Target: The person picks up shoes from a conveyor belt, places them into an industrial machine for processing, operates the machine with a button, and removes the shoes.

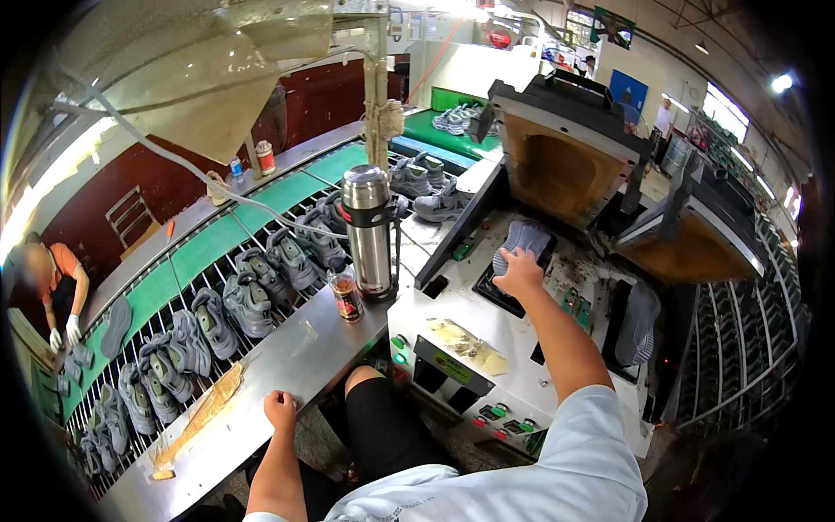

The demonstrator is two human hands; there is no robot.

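Observation:
My right hand (518,271) reaches forward and rests on a grey shoe (522,239) lying sole-up in the black bed of a white press machine (452,352), fingers closed over its heel end. The machine's hinged lid (565,143) stands raised behind it. My left hand (280,409) is a loose fist resting on the steel counter (287,357) at the front left, holding nothing. A second grey shoe (639,322) lies sole-up in the machine's right-hand bay.
A steel thermos (369,230) and a small jar (347,294) stand on the counter. Several grey shoes (248,300) ride a slatted conveyor to the left, beside a green belt (217,244). A person in orange (54,287) works at far left. Glue smear (202,409) marks the counter.

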